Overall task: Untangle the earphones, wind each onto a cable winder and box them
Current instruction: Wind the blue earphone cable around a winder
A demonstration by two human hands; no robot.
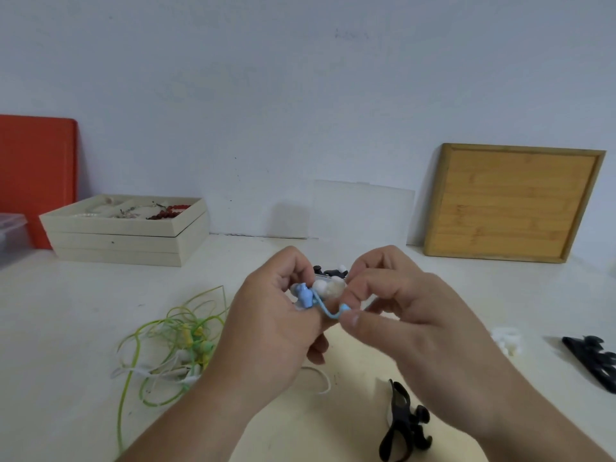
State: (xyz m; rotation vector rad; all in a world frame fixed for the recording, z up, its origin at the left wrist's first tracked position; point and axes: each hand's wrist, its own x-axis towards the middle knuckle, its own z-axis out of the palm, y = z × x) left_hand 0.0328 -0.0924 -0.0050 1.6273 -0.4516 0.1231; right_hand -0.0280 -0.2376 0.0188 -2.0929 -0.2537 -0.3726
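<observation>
Head view: both hands are raised over the middle of the bench (83,311), close together, and they block most of what lies behind them. The left hand (276,315) has its fingers curled round a blue earphone (305,295). The right hand (410,305) pinches the blue cord (328,313) between thumb and fingertip, and the cord sags in a short loop between the two hands. A white lump (328,287) sits between the fingers at 12 o'clock from that loop. Dark pieces (328,271) show just past it, too hidden to tell apart.

From the hands:
- At 8 o'clock, a green tangle (173,338) of earphones lies on the bench.
- At 6 o'clock, a white cord (321,378) peeks out below the left hand.
- At 5 o'clock, there is a black winder (405,425).
- At 4 o'clock, a white winder (506,338) and a second black winder (593,361) lie well apart from the hands.
- At 10 o'clock, stacked boxes (126,235) hold beads, with a red board (36,181) behind them.
- At 2 o'clock, a wooden tray (513,201) leans on the wall.
</observation>
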